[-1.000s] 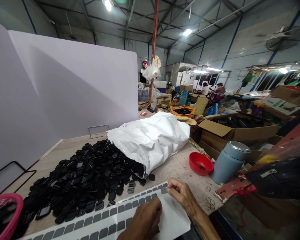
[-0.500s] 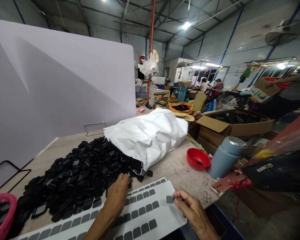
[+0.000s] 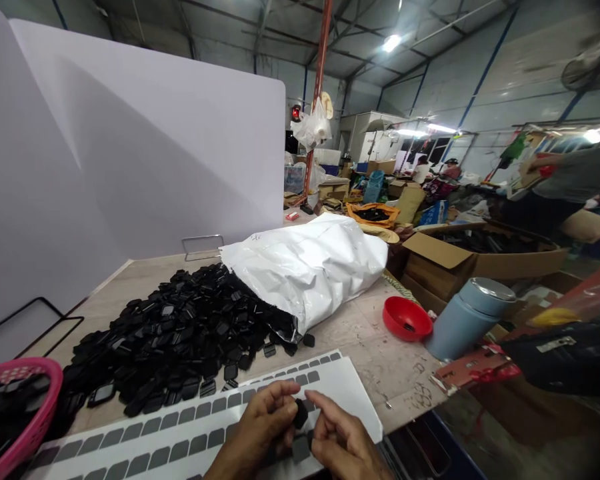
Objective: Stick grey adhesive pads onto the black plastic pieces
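My left hand [image 3: 267,423] holds a small black square piece [image 3: 301,413] between thumb and fingers, above a white sheet [image 3: 357,393] with rows of grey rounded squares. Close on its right is my right hand [image 3: 343,433], its index finger stretched toward the piece. A grey square [image 3: 301,448] shows low between the hands; whether the right fingers grip it is unclear. Behind the sheet lies a large heap of black pieces [image 3: 180,333], spilling from the mouth of a white plastic bag [image 3: 315,267].
A pink basket [image 3: 55,393] with black pieces stands at the left edge. To the right are a red bowl [image 3: 405,317], a blue-grey flask [image 3: 467,320] and an open cardboard box [image 3: 505,263]. A white partition [image 3: 180,147] rises behind; a person [image 3: 575,177] is at far right.
My left hand has come back from the heap's edge with a black piece. My right hand has moved left from the sheet's right side, and the hands now sit close together. The view has shifted slightly.
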Tool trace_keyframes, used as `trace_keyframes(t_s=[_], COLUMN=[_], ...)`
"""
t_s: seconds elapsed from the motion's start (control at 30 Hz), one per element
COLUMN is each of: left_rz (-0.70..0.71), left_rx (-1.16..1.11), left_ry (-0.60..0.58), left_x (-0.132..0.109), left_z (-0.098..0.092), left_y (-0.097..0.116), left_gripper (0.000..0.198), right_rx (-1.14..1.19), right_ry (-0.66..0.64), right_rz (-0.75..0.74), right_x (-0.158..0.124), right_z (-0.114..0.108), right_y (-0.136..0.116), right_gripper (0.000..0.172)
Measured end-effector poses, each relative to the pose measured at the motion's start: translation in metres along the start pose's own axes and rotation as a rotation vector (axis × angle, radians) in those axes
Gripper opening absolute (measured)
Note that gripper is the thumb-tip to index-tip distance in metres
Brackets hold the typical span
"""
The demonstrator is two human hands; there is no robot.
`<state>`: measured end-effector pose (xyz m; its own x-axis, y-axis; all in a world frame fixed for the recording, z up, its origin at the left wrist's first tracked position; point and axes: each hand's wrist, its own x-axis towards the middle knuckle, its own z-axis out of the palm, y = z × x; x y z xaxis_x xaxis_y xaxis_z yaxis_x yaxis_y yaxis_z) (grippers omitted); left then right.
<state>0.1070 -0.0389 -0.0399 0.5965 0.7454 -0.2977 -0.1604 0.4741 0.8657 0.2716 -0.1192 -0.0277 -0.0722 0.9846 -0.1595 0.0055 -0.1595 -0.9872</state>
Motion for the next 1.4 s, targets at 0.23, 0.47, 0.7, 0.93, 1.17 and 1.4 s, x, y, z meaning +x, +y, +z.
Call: trace_keyframes(t_s=[0.23, 0.47, 0.7, 0.93, 1.17, 1.4], left_rz=[-0.038, -0.136, -0.093, -0.086, -0.082, -0.074], left_rx=[-0.182, 0.001, 0.095, 0.074, 0.093, 0.101], left_ry=[-0.008, -0.029, -0.014, -0.074, -0.070, -0.049], left_x=[-0.005, -0.011, -0.007, -0.004, -0.004, -0.002], left_z=[0.004, 0.007, 0.011, 0.013, 0.014, 0.015], left_y=[0.003, -0.001, 0.005, 0.005, 0.006, 0.005], left_gripper=[0.039, 0.045, 0.043, 0.045, 0.045, 0.046], right_rx=[-0.118, 0.141, 0.253, -0.375, -0.612, -0.701], right_ry=[-0.068, -0.265, 0.110, 0.423, 0.366, 0.356], right_rz=[0.018, 0.125, 0.036, -0.461, -0.597, -0.626], right_x=[-0.001, -0.003, -0.006, 0.005, 0.006, 0.007], right_z=[0.001, 0.001, -0.005, 0.007, 0.003, 0.003], right_y=[-0.002, 0.005, 0.007, 0.015, 0.021, 0.027], right_gripper=[0.072, 0.068, 0.047, 0.022, 0.023, 0.022])
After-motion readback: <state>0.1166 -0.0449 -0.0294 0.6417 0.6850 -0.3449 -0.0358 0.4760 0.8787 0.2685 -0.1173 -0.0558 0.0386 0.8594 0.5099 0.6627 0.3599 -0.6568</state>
